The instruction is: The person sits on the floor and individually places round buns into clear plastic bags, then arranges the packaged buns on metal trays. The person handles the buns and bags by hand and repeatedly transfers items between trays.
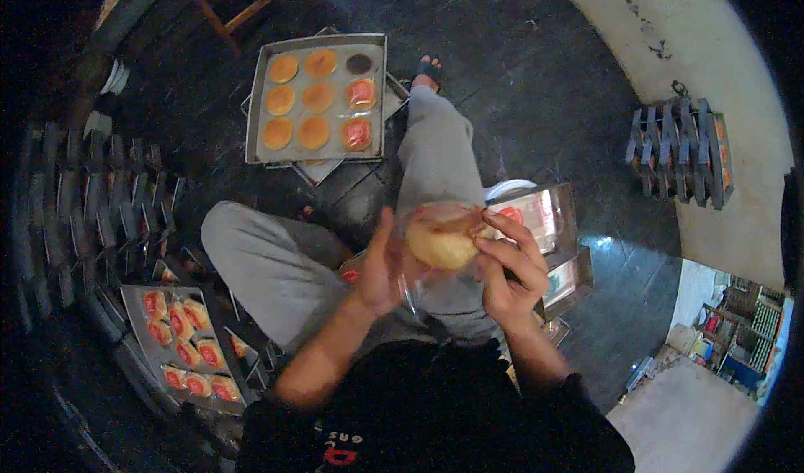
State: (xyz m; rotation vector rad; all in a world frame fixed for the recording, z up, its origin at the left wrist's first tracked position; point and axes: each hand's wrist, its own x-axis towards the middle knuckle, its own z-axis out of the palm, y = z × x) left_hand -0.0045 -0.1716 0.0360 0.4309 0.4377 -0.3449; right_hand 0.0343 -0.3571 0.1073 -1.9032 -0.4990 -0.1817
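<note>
A round golden bun (441, 244), with clear plastic film about it, is held up over my lap. My right hand (516, 267) pinches its right edge between thumb and fingers. On the other side, my left hand (380, 279) cups the bun and film, thumb raised; motion blurs it, and its fingers are partly hidden. A metal baking tray (336, 148) lies on the floor ahead. It carries several unwrapped golden buns (317, 97), two buns in red-printed clear wrappers (360, 94) and a dark round patch (359, 64).
Open boxes (553, 222) with printed wrappers (524, 212) stand to my right. At left, a tray (141, 341) of wrapped buns (182, 321) adjoins stacked dark trays (100, 197). Another tray stack (681, 153) is by the right wall. A wooden stool (245, 14) stands at the back.
</note>
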